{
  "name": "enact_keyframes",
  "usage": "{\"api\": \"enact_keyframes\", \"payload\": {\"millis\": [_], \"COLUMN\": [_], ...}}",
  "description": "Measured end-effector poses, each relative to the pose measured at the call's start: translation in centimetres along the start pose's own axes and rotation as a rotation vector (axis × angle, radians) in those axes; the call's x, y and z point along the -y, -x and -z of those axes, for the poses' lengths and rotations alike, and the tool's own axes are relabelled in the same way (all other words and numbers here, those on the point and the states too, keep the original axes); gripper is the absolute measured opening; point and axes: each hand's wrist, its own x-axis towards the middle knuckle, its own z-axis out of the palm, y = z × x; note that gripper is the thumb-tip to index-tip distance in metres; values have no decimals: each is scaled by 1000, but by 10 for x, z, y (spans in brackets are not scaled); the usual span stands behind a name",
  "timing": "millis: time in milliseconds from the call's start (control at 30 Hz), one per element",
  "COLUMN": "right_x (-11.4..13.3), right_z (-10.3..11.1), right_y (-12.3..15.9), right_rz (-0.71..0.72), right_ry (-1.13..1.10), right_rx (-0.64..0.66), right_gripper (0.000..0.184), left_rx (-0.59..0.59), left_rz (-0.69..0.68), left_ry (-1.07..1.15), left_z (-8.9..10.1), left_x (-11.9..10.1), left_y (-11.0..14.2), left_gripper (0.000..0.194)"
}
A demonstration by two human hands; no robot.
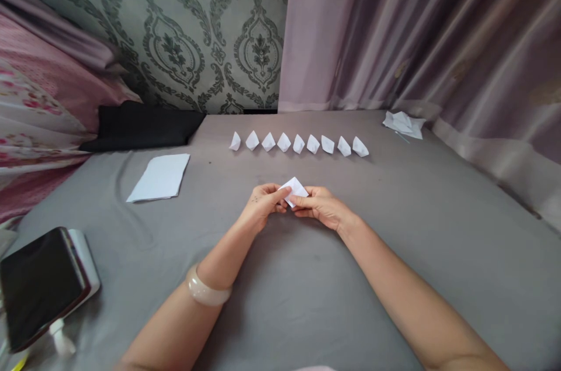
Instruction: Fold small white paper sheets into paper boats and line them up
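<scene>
A small square of folded white paper (294,187) is held corner-up between my two hands over the grey sheet. My left hand (266,203) grips its left side, thumb on the front face. On the opposite side, my right hand (322,205) pinches the paper with its thumb near the lower edge. The fingers behind the paper are partly hidden. Beyond my hands, several small folded white paper pieces (284,142) stand in a row from left to right.
A stack of white paper (161,177) lies at left, near a folded black cloth (149,125). Crumpled white papers (404,124) rest at the far right by the curtain (350,32). A dark-screened device (41,289) with a white cable plug (61,336) sits at the near left.
</scene>
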Motion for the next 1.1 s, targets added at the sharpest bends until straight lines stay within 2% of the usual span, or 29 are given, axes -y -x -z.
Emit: {"api": "enact_keyframes", "payload": {"millis": [167, 333, 433, 533, 733, 833, 967, 1100], "right_x": [0, 1, 1, 1, -2, -3, -5, -8], "right_z": [0, 2, 3, 5, 5, 2, -6, -11], "right_y": [-1, 0, -1, -2, -2, -3, -7, -12], "right_rz": [-50, -89, -98, -84, -64, 11, 150, 203], "right_ry": [4, -25, -50, -78, -43, -58, -205, -347], "right_rx": [-33, 11, -4, -25, -6, -42, -184, -242], "right_gripper": [22, 18, 16, 19, 25, 25, 26, 27], "left_rx": [-4, 21, 31, 37, -86, -73, -30, 1], "left_rz": [-25, 18, 14, -60, -244, -250, -219, -224], "left_ry": [-46, -15, -4, -33, -196, -142, -67, -43], "left_z": [-2, 1, 1, -2, -8, -7, -8, -11], "left_x": [2, 0, -2, -1, 4, 4, 2, 4], "left_y": [1, 0, 1, 2, 3, 2, 4, 6], "left_gripper": [29, 31, 34, 36, 36, 35, 32, 29]}}
